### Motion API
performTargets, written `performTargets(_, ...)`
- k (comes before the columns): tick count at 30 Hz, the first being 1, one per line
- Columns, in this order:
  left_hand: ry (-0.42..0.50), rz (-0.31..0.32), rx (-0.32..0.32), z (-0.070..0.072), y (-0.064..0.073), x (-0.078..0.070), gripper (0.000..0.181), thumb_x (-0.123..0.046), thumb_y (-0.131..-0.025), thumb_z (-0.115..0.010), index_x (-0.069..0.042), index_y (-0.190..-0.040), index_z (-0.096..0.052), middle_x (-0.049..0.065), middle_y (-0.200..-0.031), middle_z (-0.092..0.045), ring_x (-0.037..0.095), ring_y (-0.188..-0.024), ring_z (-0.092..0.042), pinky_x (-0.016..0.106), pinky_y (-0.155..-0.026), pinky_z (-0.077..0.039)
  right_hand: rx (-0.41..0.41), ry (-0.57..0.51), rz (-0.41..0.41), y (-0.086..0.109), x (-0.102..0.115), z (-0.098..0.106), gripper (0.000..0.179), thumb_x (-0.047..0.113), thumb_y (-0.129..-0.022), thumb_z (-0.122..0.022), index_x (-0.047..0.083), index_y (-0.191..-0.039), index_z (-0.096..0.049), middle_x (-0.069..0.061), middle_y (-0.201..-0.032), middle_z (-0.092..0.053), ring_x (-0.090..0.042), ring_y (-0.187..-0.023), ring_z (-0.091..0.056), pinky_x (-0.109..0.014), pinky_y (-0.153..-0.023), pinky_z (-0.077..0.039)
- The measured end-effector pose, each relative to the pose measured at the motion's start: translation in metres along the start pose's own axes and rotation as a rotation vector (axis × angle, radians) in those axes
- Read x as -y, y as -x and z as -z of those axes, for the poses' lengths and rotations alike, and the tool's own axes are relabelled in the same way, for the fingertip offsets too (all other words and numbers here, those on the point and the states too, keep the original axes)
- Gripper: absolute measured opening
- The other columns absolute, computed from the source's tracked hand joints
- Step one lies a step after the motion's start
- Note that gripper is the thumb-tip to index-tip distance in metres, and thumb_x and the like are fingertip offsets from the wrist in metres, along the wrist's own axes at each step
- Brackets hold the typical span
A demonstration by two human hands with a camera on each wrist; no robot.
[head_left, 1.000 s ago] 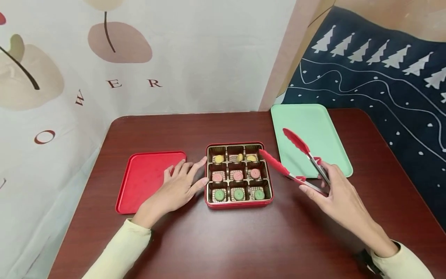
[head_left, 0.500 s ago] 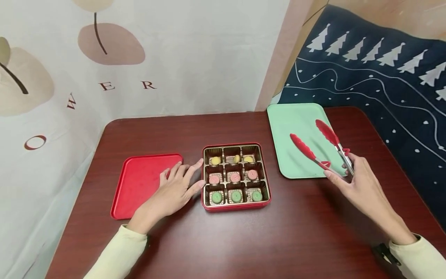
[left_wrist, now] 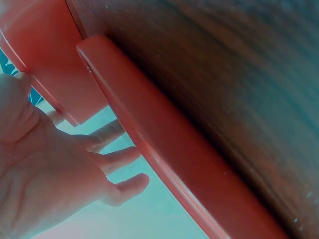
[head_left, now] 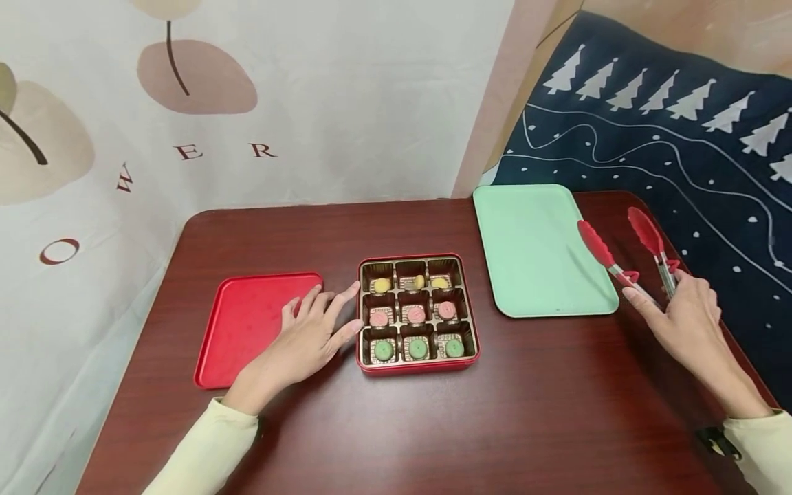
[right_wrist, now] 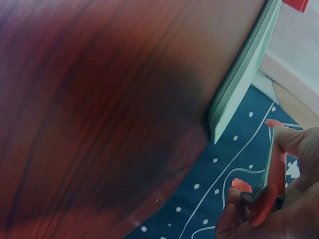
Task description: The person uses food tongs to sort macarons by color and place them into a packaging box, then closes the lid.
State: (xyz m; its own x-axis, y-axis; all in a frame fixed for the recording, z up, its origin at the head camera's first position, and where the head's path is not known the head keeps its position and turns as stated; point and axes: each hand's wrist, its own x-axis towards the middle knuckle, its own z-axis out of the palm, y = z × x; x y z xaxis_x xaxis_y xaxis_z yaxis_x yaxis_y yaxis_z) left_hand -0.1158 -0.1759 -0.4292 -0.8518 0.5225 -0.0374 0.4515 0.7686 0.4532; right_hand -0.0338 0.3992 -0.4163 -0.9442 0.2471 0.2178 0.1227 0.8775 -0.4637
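Observation:
A red square tin (head_left: 421,368) with a gold divided insert stands mid-table. Its back compartments hold yellow pieces (head_left: 382,284), the middle row pink ones (head_left: 416,315), the front row green round ones (head_left: 418,349). My left hand (head_left: 303,344) reaches over the red lid (head_left: 238,344), index finger and thumb extended to the tin's left side. Farther right, my right hand (head_left: 693,323) grips red-tipped tongs (head_left: 595,244), whose tips are spread apart with nothing between them. In the right wrist view the tongs (right_wrist: 276,169) sit between thumb and fingers.
A mint green tray (head_left: 538,254) lies at the back right, left of the tongs. The brown table (head_left: 495,426) meets a pale printed backdrop (head_left: 371,124) behind and a dark blue cloth with white trees (head_left: 668,151) at the right.
My right hand has carried the spread tongs rightward, from the tin's back right corner across the green tray to beyond its right edge. The left hand stays by the tin.

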Motion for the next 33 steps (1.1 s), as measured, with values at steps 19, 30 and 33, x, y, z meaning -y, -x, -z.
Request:
performTargets(19,0.003,0.009,0.011,0.001,0.001,0.000,0.070,-0.052,-0.112,-0.055,-0.025,-0.173,-0.031,0.024,-0.151,-0.050,0.055,-0.156,-0.023,0.076,-0.115,-0.014,0.213,0.185,-0.219,-0.001,-0.044,0.013,0.093,0.053,-0.110,-0.051,-0.039,-0.107,-0.036,-0.055,-0.106,-0.032,-0.071,-0.102,-0.031,-0.077,-0.088,-0.029)
performTargets(30,-0.020,0.004,0.023,0.002,0.001,0.001,0.072,-0.056,-0.112,-0.053,-0.027,-0.174,-0.030,0.021,-0.152,-0.051,0.054,-0.157,-0.023,0.076,-0.115,-0.015,0.323,0.253,-0.244,0.003,-0.055,0.005,0.107,0.068,-0.109,-0.041,-0.039,-0.104,-0.030,-0.047,-0.097,-0.028,-0.063,-0.097,-0.031,-0.072,-0.082,-0.037)
performTargets(33,-0.015,0.005,0.025,0.004,0.002,0.000,0.073,-0.056,-0.112,-0.054,-0.027,-0.174,-0.030,0.021,-0.152,-0.051,0.054,-0.157,-0.024,0.076,-0.116,-0.015,0.335,0.269,-0.239,0.004,-0.056,0.002,0.109,0.072,-0.108,-0.041,-0.036,-0.100,-0.032,-0.046,-0.094,-0.029,-0.063,-0.093,-0.034,-0.070,-0.079,-0.038)
